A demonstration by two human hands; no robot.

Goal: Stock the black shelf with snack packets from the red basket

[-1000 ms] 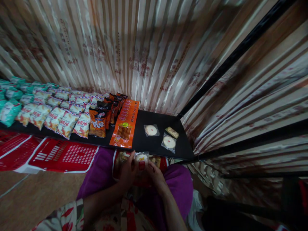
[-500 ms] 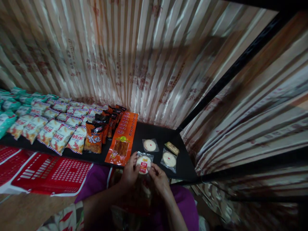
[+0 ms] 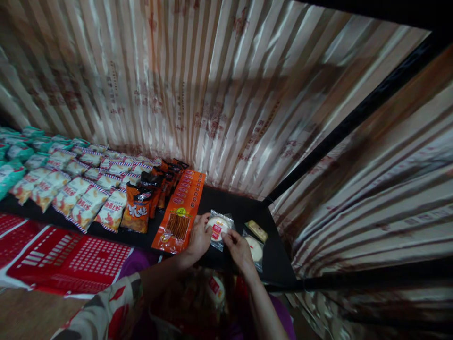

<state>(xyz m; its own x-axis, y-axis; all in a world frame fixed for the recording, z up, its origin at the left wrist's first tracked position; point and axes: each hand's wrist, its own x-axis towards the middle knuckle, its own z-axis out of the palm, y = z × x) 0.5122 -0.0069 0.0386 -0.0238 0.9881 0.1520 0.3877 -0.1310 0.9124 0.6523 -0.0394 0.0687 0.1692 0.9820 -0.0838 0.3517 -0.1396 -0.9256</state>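
Observation:
A round white rice cracker in a clear wrapper with a red label [image 3: 216,231] is pinched between both hands above the black shelf. My left hand [image 3: 200,240] grips its left edge, fingers closed. From the right, my right hand [image 3: 241,251] pinches its lower right edge between thumb and fingers. Close by the right hand lies another wrapped rice cracker [image 3: 254,248], partly covered by that hand. Behind it rests a small yellowish wrapped snack [image 3: 257,231]. Left of my hands, a flat orange packet of brown sticks [image 3: 180,222] lies on the shelf.
Orange-and-black snack bags [image 3: 136,208], white chip bags [image 3: 83,208] and teal bags [image 3: 10,177] fill the shelf's left side. A red container [image 3: 177,314] with wrapped snacks sits at my lap. A dark metal post [image 3: 339,127] slants up on the right, before a striped curtain [image 3: 212,94].
Both hands have carried the held rice cracker forward over the shelf. It now covers the spot where another wrapped cracker lay. The view has shifted slightly, showing more of the lap container.

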